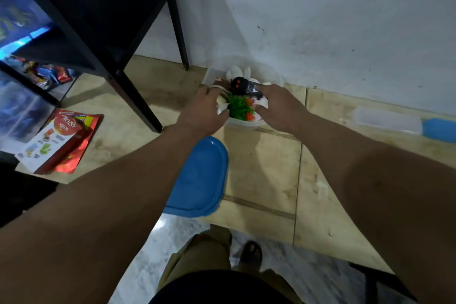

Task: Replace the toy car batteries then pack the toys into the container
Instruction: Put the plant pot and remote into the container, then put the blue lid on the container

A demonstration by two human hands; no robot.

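— Toys already fill the clear container (pixel 243 123) at frame centre; blue lid (pixel 201 177) lies off, just below.
— Hands?
— Left hand (pixel 204 111) grips the rim; right hand (pixel 278 106) pinches the black remote (pixel 243 85) (car unseen), settling it on top.

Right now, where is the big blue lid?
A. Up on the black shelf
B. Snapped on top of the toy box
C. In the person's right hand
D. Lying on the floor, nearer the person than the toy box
D: the blue lid lies flat on the floor, nearer the person than the open toy box, under the left arm.
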